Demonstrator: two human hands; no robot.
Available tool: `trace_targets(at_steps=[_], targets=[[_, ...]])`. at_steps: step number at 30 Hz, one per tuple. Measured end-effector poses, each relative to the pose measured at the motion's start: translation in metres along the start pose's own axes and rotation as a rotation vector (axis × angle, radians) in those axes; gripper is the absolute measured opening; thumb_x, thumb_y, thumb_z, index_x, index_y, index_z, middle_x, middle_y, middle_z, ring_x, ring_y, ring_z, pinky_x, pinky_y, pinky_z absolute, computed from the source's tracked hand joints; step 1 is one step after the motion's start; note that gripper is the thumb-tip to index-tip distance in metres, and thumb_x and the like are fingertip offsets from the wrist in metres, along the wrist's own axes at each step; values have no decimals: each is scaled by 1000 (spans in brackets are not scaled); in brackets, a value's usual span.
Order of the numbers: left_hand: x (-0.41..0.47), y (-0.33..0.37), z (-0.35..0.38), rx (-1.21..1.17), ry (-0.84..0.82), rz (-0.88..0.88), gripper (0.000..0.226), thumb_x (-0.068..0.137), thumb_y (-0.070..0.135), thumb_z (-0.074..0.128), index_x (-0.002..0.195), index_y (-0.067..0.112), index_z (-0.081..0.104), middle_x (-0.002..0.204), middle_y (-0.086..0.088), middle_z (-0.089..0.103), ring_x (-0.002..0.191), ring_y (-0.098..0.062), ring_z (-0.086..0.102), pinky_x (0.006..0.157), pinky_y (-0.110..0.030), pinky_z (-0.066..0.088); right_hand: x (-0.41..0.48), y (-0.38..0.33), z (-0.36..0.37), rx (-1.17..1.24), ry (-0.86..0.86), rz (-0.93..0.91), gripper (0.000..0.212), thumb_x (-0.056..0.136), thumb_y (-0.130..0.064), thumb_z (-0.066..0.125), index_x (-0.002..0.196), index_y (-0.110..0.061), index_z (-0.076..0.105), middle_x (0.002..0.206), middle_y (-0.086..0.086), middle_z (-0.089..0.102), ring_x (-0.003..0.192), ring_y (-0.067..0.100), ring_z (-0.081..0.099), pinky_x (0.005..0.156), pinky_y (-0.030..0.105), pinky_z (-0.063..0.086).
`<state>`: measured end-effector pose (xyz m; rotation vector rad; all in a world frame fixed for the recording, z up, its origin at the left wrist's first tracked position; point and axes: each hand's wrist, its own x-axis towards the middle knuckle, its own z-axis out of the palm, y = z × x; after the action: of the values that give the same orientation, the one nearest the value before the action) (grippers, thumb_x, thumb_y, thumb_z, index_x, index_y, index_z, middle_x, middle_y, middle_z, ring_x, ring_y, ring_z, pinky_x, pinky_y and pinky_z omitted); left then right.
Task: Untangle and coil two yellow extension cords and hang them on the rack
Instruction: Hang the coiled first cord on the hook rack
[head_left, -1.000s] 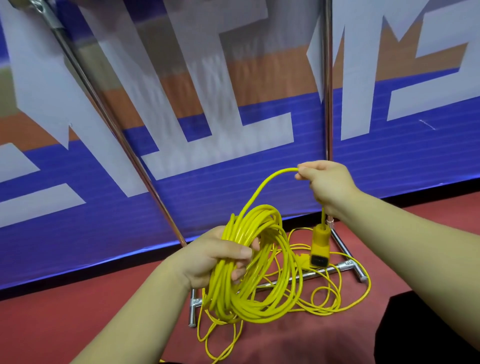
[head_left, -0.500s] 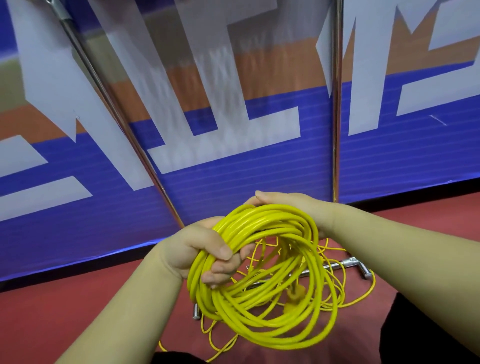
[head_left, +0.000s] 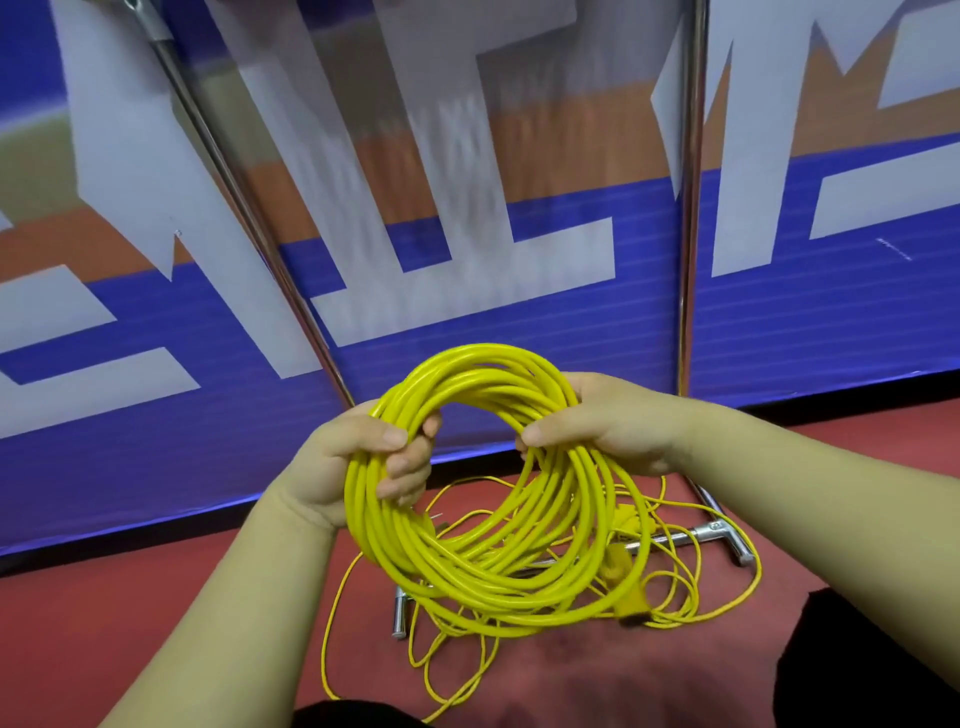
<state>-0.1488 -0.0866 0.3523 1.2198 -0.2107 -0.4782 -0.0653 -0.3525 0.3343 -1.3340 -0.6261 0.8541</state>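
While left hand and right hand each grip opposite sides of the coiled cord at centre frame, loops may spring loose (no tie seen) or snag the second cord sprawled on the floor, lower centre.

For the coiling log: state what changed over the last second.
The right hand let go of the cord's raised plug end, came down and gripped the coil on its right side. The coil rose and spread into a ring between both hands. The left hand kept its grip; the second cord stayed loose on the floor.
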Motion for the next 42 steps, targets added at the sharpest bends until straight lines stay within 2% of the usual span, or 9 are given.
trace_targets(at_steps=[3, 7, 11, 15, 23, 27, 31, 35, 42], targets=[[2, -3, 4, 27, -30, 31, 32, 73, 18, 77, 99, 6, 65, 64, -3, 55, 48, -13, 52, 53, -30, 37, 3, 3, 2, -64, 130, -66, 15, 74, -15, 77, 85, -21, 68, 82, 18, 64, 71, 31, 63, 66, 40, 57], [6, -6, -1, 142, 203, 97, 38, 61, 15, 84, 92, 10, 64, 68, -9, 48, 55, -20, 49, 63, -38, 46, 11, -1, -2, -59, 261, -75, 29, 70, -18, 79, 96, -13, 69, 74, 15, 61, 62, 28, 59, 63, 39, 54], [15, -14, 4, 377, 506, 146, 53, 60, 8, 80, 109, 8, 59, 72, -13, 57, 58, -26, 58, 61, -36, 51, 15, 2, 0, -47, 361, -61, 27, 79, -10, 79, 101, -6, 63, 66, 10, 58, 54, 23, 55, 59, 35, 51], [18, -20, 13, 529, 669, 164, 42, 66, 12, 80, 105, 20, 65, 71, -9, 60, 62, -28, 61, 62, -41, 53, 18, 8, -2, -63, 424, -52, 29, 78, -12, 80, 102, -8, 63, 65, 8, 61, 54, 21, 57, 60, 38, 51], [9, 2, 31, 1028, 576, 262, 38, 79, 5, 80, 105, 27, 63, 73, -4, 63, 61, -13, 57, 62, -32, 50, 11, 10, -20, -221, 125, -68, 56, 70, -9, 84, 119, -15, 59, 91, 12, 67, 80, 29, 67, 77, 47, 57], [11, -2, 37, 1146, 468, 238, 42, 77, 6, 79, 106, 32, 63, 77, 10, 65, 64, -8, 60, 66, -31, 52, 10, 16, -20, -572, 84, -66, 64, 68, -18, 90, 121, -30, 56, 98, 5, 72, 87, 19, 71, 75, 42, 59], [11, -1, 37, 1145, 506, 292, 42, 74, 9, 78, 105, 33, 63, 81, 6, 67, 69, -15, 63, 69, -43, 55, 14, 25, -23, -254, 54, -74, 59, 73, -38, 82, 124, -19, 59, 101, 8, 69, 90, 24, 67, 78, 40, 55], [5, 10, 34, 1001, 687, 390, 38, 69, 18, 75, 103, 30, 64, 74, 6, 66, 64, -17, 60, 65, -36, 54, 19, 28, -46, 181, 79, 74, 81, 85, -79, 39, 130, -17, 62, 115, 12, 69, 102, 26, 65, 91, 39, 50], [-3, 23, 32, 681, 852, 545, 31, 71, 13, 72, 95, 32, 66, 65, 0, 60, 54, -22, 56, 50, -33, 48, 39, 66, -41, 82, 279, 106, 39, 98, -40, 42, 107, -16, 72, 108, 16, 70, 108, 31, 65, 93, 45, 45]])
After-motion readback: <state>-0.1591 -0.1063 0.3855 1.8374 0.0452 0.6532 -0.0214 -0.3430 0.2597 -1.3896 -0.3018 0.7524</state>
